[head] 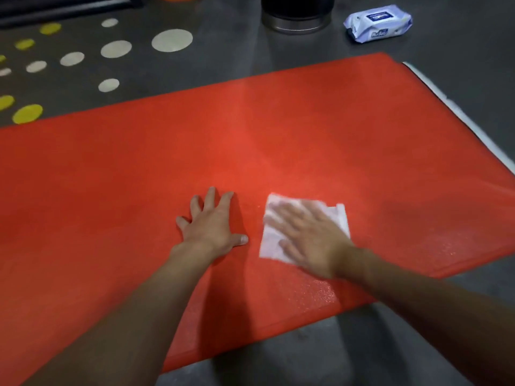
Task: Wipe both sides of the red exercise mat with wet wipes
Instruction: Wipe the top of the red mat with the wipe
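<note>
- Cleaning in progress: a person works over the red exercise mat [250,135], which lies flat on the grey floor [223,65] and fills the mid-frame from left edge to right.
- R hand [309,240], lower centre-right, lies palm down w/ fingers straight and slightly fanned, pressing a white wet wipe [338,218] onto the mat. The hand is blurred, so prob. mid-stroke.
- L hand [211,224], lower centre, is spread wide and flat on bare mat and holds nothing. It looks like a brace against the mat sliding.
- The wipe sits under the R palm and fingers, w/ corners poking out at the hand's upper right and lower left. It is near the L thumb, not touching it.
- A wet sheen shows at lower right, below the R wrist. The left half and far side look dry, so most of this face is judged undone (the underside too).
- Doing it well: keep the palm over the wipe's centre so it doesn't bunch, overlap the passes, work from the wet patch toward the dry left, and re-set the L brace on unwiped mat.
- A pack of wet wipes [378,23] lies at upper right beyond the mat's far edge, well apart from both hands, for a fresh sheet.
- Also seen: a dark round container [296,15] at top centre and a white strip [457,112] along the mat's right edge. Can't tell what it is.
</note>
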Action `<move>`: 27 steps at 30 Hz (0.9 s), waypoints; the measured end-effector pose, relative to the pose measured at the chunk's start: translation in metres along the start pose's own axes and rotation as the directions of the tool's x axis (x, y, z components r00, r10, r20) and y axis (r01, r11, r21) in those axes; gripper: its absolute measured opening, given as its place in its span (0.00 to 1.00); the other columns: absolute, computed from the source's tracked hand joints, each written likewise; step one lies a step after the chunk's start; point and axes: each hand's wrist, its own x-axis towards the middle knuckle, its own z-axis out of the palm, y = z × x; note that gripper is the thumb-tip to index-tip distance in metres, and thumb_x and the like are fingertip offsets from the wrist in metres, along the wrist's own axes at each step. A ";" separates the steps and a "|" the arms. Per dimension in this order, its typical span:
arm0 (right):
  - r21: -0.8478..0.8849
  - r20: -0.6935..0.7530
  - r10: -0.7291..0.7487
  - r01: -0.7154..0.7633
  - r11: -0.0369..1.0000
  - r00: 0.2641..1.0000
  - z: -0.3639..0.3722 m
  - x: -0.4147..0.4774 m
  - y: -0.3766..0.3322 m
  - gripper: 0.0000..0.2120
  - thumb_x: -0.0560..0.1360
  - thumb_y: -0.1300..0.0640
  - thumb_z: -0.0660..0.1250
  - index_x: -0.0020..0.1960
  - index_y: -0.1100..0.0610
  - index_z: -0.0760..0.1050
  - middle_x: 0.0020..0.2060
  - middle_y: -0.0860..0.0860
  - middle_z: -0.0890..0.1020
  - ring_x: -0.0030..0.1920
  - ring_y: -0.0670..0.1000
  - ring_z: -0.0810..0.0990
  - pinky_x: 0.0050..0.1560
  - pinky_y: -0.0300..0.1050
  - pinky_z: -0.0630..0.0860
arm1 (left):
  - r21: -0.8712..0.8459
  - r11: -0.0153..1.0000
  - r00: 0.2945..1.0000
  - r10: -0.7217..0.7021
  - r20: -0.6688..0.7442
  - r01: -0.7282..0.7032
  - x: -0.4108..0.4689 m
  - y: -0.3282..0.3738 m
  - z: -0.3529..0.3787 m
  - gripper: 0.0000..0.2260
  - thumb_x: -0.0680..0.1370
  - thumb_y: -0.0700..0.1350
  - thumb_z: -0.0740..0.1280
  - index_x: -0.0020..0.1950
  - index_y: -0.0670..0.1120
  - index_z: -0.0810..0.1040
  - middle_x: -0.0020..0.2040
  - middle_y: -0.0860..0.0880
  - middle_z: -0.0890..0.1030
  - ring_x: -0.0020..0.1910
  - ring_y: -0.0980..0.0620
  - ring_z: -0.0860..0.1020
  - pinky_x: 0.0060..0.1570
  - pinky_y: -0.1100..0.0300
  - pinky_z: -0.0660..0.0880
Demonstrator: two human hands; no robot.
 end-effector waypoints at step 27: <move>0.049 -0.036 0.225 -0.224 0.973 0.974 -0.009 0.064 -0.009 0.29 0.82 0.44 0.42 0.81 0.52 0.44 0.80 0.55 0.42 0.79 0.55 0.39 0.76 0.62 0.37 | 0.034 0.992 0.985 -0.128 0.113 0.125 0.044 0.001 -0.019 0.56 0.69 0.57 0.77 0.79 0.59 0.36 0.78 0.47 0.29 0.77 0.38 0.33 0.68 0.24 0.47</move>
